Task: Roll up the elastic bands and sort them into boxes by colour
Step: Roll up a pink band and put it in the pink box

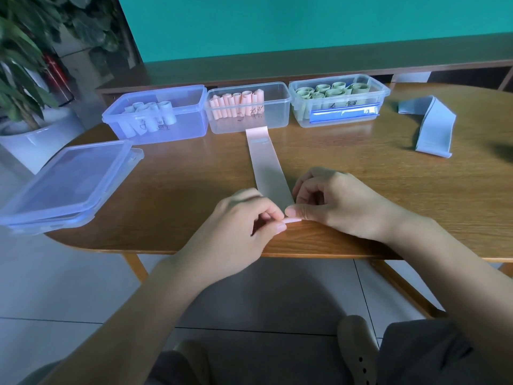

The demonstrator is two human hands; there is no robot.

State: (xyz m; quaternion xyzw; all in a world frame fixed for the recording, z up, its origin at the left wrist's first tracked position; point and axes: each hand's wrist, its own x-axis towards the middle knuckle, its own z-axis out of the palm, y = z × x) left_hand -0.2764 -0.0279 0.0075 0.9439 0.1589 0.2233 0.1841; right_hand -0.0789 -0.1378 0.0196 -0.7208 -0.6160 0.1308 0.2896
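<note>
A long pink elastic band (266, 168) lies flat, its near end pinched, far end touching the middle clear box (274, 118).

A teal wall (305, 23) is seen at 12 o'clock, with a low wooden shelf (277, 68) set against it. A potted plant (25, 65) is placed at 10 o'clock. Pale floor tiles (55, 287) are laid beneath the wooden counter (361, 162).

Single head view, worn on person's head, wide-angle, edges bowed. Faces forward and down across tabletop (361, 173) toward teal wall (305, 23) at top of frame. Close: both hands at frame centre, forearms running in from bottom edge, knees and floor tiles (55, 287) below. No second view to overlap.
</note>
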